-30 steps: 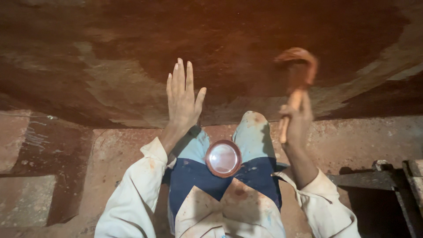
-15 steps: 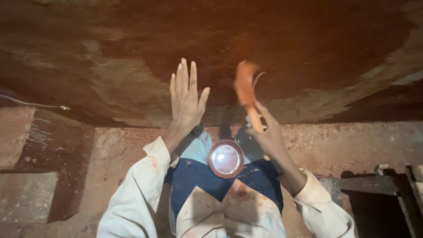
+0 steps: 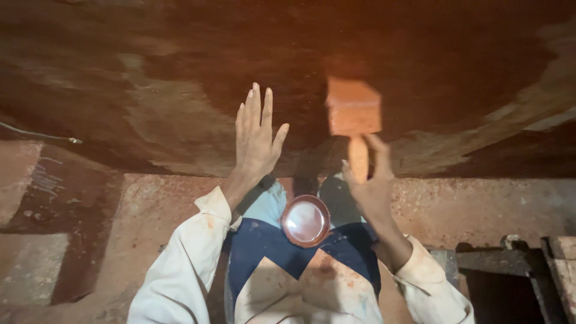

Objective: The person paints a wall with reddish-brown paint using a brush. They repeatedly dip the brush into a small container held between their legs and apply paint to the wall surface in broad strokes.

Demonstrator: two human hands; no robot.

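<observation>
Left hand (image 3: 257, 135) flat, fingers spread, on rusty curved metal surface (image 3: 150, 90); right hand (image 3: 371, 186) grips wooden mallet (image 3: 354, 114), handle upright, head just right of left hand.

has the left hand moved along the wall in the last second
No. The left hand rests flat at the same pale patch of the wall; only the right hand's brush shifted.

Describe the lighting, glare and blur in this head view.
Head view: dim, warm orange light; the round lamp at the chest glares white; the brush in the right hand is motion-blurred; the left hand, flat on the dark curved surface, is sharper; corners fall into shadow.
</observation>
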